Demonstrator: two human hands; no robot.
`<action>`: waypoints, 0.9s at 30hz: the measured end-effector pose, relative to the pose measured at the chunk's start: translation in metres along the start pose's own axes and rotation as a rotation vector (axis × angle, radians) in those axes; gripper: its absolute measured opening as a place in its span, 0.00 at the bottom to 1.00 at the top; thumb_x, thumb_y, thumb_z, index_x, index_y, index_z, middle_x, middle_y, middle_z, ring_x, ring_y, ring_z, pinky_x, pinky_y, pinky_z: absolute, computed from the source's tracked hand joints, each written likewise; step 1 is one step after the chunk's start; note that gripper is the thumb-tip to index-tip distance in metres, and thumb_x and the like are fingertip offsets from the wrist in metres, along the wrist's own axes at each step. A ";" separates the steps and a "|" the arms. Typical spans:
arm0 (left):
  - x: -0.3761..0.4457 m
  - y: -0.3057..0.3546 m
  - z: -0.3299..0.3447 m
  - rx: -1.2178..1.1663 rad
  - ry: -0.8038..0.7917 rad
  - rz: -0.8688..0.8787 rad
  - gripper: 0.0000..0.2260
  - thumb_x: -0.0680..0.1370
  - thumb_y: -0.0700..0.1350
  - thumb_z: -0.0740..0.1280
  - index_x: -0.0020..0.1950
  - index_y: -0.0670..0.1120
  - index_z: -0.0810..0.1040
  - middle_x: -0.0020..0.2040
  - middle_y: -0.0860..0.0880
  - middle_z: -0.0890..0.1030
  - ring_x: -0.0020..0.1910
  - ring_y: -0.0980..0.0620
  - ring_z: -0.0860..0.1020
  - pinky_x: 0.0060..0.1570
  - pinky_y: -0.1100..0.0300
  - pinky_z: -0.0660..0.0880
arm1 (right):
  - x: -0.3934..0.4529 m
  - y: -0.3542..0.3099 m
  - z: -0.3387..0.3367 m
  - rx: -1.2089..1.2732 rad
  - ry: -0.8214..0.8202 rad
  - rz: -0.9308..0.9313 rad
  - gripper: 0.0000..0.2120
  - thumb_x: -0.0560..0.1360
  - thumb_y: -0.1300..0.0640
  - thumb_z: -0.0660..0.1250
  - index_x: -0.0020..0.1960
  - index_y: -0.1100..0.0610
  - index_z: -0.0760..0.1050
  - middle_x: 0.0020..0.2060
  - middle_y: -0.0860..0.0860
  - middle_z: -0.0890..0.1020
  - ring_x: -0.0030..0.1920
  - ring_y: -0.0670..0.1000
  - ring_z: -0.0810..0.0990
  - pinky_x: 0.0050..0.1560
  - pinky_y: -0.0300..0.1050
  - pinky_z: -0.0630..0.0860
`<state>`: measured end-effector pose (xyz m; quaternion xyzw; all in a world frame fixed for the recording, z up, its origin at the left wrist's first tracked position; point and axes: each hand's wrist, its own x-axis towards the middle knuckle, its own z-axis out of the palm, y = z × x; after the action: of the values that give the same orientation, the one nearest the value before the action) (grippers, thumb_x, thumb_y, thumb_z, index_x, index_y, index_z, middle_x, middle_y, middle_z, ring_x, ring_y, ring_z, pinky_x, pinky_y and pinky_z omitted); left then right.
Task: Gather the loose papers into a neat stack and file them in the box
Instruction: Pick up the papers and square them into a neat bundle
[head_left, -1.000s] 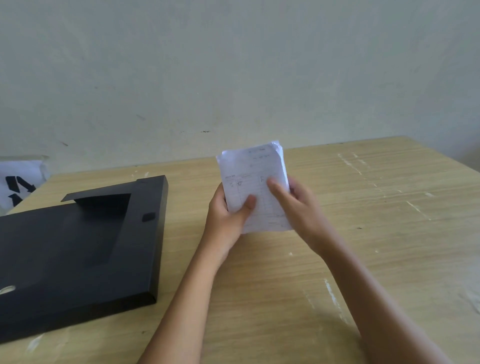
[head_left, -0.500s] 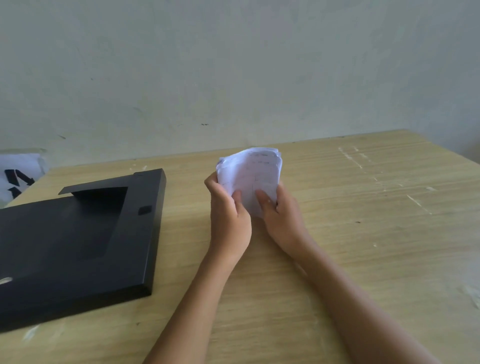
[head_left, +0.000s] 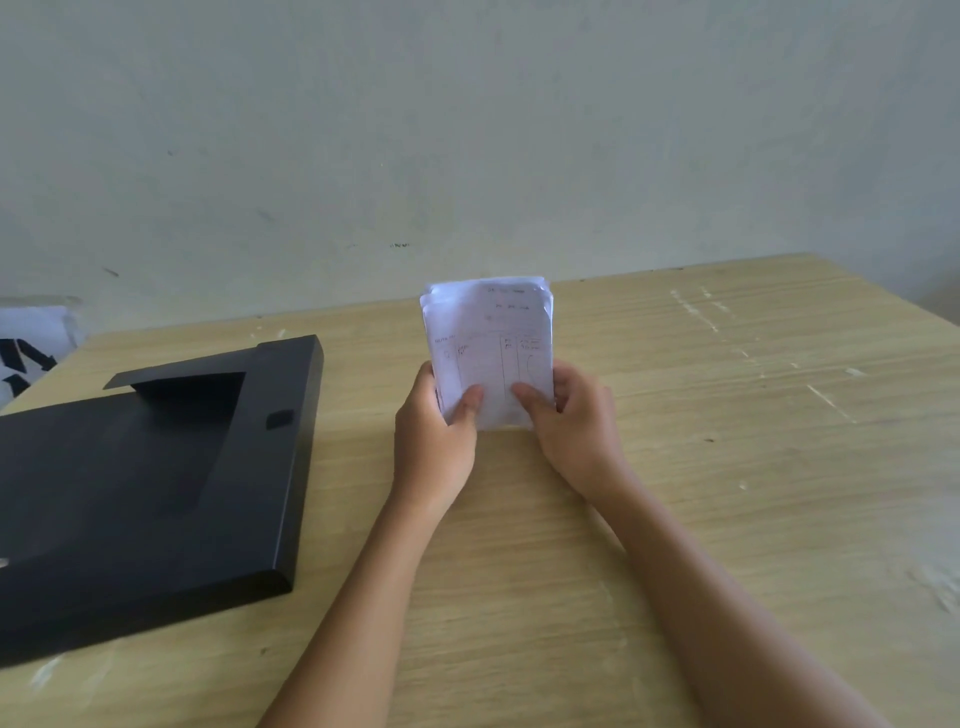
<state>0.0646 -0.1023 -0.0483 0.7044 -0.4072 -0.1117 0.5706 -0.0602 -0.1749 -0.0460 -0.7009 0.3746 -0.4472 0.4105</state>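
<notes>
At 9 o'clock on the table (head_left: 727, 519) lies the black box (head_left: 156, 493), apparently closed. At centre, the left hand (head_left: 434, 441) and right hand (head_left: 574, 431) pinch the stack (head_left: 488, 348) upright by its lower corners, bottom edge at the tabletop. Step in hand, as judged: squaring the edges. Next move: open the box, then carry the stack toward 9 o'clock.

White papers (head_left: 488, 332) bear faint dark ruled lines and handwriting. The box (head_left: 156, 467) is plain black. The table (head_left: 727, 415) is pale wood-grain with whitish scuffs.
</notes>
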 end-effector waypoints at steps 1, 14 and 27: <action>0.001 0.001 -0.001 -0.008 0.005 0.008 0.03 0.80 0.46 0.70 0.52 0.51 0.76 0.45 0.57 0.82 0.45 0.59 0.81 0.40 0.66 0.76 | 0.001 0.001 -0.001 0.014 0.010 0.002 0.07 0.77 0.58 0.71 0.48 0.46 0.81 0.38 0.42 0.86 0.40 0.45 0.85 0.40 0.39 0.80; 0.005 -0.007 -0.009 0.053 -0.028 -0.015 0.11 0.74 0.53 0.75 0.44 0.46 0.83 0.38 0.46 0.86 0.40 0.38 0.83 0.40 0.42 0.79 | 0.004 0.006 -0.007 -0.020 -0.055 0.032 0.05 0.76 0.55 0.72 0.52 0.51 0.83 0.36 0.42 0.86 0.38 0.42 0.86 0.39 0.40 0.82; 0.007 -0.012 -0.011 0.250 -0.012 -0.069 0.18 0.74 0.59 0.74 0.35 0.46 0.80 0.29 0.50 0.82 0.30 0.47 0.78 0.30 0.55 0.68 | 0.008 0.015 -0.008 -0.209 -0.084 0.018 0.07 0.70 0.56 0.77 0.40 0.58 0.82 0.36 0.52 0.87 0.40 0.55 0.86 0.42 0.55 0.82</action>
<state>0.0817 -0.0992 -0.0535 0.7829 -0.3968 -0.0841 0.4717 -0.0669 -0.1899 -0.0548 -0.7545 0.4080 -0.3724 0.3544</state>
